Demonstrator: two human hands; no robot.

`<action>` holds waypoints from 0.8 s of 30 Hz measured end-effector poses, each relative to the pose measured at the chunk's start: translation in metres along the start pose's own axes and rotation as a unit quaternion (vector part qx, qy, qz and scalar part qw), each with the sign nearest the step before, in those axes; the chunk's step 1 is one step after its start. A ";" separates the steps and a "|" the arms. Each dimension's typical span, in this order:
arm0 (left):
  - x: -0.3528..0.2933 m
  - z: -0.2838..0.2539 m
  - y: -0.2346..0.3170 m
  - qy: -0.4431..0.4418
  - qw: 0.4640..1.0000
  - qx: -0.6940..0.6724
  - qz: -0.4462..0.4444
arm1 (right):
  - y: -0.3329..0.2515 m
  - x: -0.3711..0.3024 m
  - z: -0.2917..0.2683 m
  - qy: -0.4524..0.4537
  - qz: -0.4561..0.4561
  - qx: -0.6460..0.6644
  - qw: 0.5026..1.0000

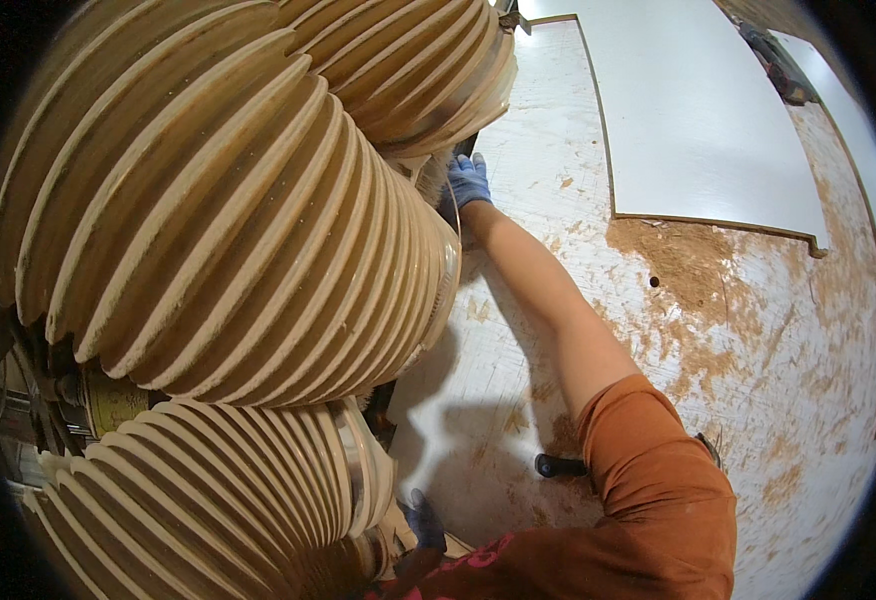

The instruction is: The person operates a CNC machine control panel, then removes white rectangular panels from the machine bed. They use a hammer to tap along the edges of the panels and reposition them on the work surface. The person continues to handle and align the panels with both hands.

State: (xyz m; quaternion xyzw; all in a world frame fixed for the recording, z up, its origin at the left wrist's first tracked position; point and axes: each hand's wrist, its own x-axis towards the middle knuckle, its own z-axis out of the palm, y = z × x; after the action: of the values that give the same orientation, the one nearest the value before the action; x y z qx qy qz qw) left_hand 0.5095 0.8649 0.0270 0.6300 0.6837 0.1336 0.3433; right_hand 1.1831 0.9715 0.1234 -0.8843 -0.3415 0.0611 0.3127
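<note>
My right hand (pixel 469 181), in a blue-grey glove, reaches far forward to the machine's edge beside the end of the big ribbed hose (pixel 228 230). Its visible fingers are stretched out and rest against a dark edge; part of the hand is behind the hose's clear rim. Low in the view, my left hand (pixel 424 522), gloved too, lies close to my body beside the lower ribbed hose (pixel 228 480). A finger or thumb of it points up, and the rest is shaded and partly hidden. I see nothing held in either hand.
A white panel (pixel 698 120) lies on the scuffed white worktable (pixel 498 400). Brown sawdust (pixel 683 265) is heaped by its near edge. Another ribbed hose (pixel 398 60) stands at the far left. A black-handled tool (pixel 558 465) lies by my sleeve, and a dark tool (pixel 783 70) lies far right.
</note>
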 end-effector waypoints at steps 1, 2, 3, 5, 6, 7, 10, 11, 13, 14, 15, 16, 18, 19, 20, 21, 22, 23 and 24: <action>0.003 -0.002 0.001 0.000 1.000 0.000 0.000 | -0.001 -0.002 -0.003 0.004 0.000 0.000 1.000; 0.006 -0.001 0.001 -0.003 1.000 0.002 0.002 | -0.002 -0.006 -0.005 0.008 0.000 0.001 1.000; 0.007 0.000 0.001 -0.004 1.000 0.003 0.004 | -0.004 -0.009 -0.008 0.012 0.000 0.001 1.000; 0.012 0.002 0.003 -0.005 1.000 0.005 0.012 | -0.001 -0.005 -0.009 0.007 0.001 -0.004 1.000; 0.012 0.003 0.004 -0.007 1.000 0.006 0.016 | 0.000 -0.004 -0.010 0.002 0.000 -0.005 1.000; 0.013 0.003 0.003 -0.009 1.000 0.007 0.018 | 0.001 -0.006 -0.009 -0.005 0.001 -0.006 1.000; 0.015 0.004 0.001 -0.011 0.999 0.005 0.033 | 0.002 -0.004 -0.016 -0.033 -0.006 0.014 0.999; 0.017 0.004 0.001 -0.015 0.999 0.007 0.040 | 0.003 -0.004 -0.021 -0.048 -0.008 0.018 0.999; 0.024 0.005 0.003 -0.023 0.998 0.007 0.059 | 0.014 -0.001 -0.024 -0.065 -0.015 0.051 0.996; 0.032 0.006 0.009 -0.029 0.997 0.004 0.077 | 0.022 0.008 -0.019 -0.050 -0.007 0.078 0.996; 0.041 0.009 0.016 -0.036 0.995 0.001 0.098 | 0.034 0.017 -0.018 -0.032 0.002 0.104 0.994; 0.030 0.003 0.002 -0.026 0.996 -0.002 0.084 | 0.018 -0.003 -0.010 -0.046 -0.024 0.095 0.994; 0.034 0.003 -0.003 -0.028 0.995 -0.011 0.097 | 0.016 -0.018 -0.009 -0.050 -0.027 0.089 0.994; 0.037 0.002 -0.004 -0.029 0.994 -0.019 0.107 | 0.018 -0.023 -0.012 -0.049 -0.025 0.087 0.995; 0.039 0.004 -0.004 -0.031 0.992 -0.025 0.119 | 0.016 -0.035 -0.018 -0.048 -0.026 0.128 0.990; 0.042 0.006 -0.003 -0.035 0.990 -0.015 0.133 | 0.014 -0.045 -0.025 -0.057 -0.013 0.141 0.988; 0.049 0.010 -0.003 -0.040 0.989 -0.002 0.146 | 0.012 -0.054 -0.033 -0.063 -0.002 0.151 0.987; 0.042 0.007 -0.010 -0.036 0.985 0.068 0.155 | 0.000 -0.071 -0.041 -0.082 0.005 0.163 0.983; 0.037 0.004 -0.017 -0.030 0.976 0.137 0.165 | -0.007 -0.087 -0.053 -0.129 0.020 0.193 0.972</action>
State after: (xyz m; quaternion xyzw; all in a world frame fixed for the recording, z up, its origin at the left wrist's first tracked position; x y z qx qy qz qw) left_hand 0.4999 0.8961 0.0025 0.7788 0.5716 0.0741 0.2475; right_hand 1.1305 0.8925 0.1605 -0.7985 -0.3429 0.2453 0.4297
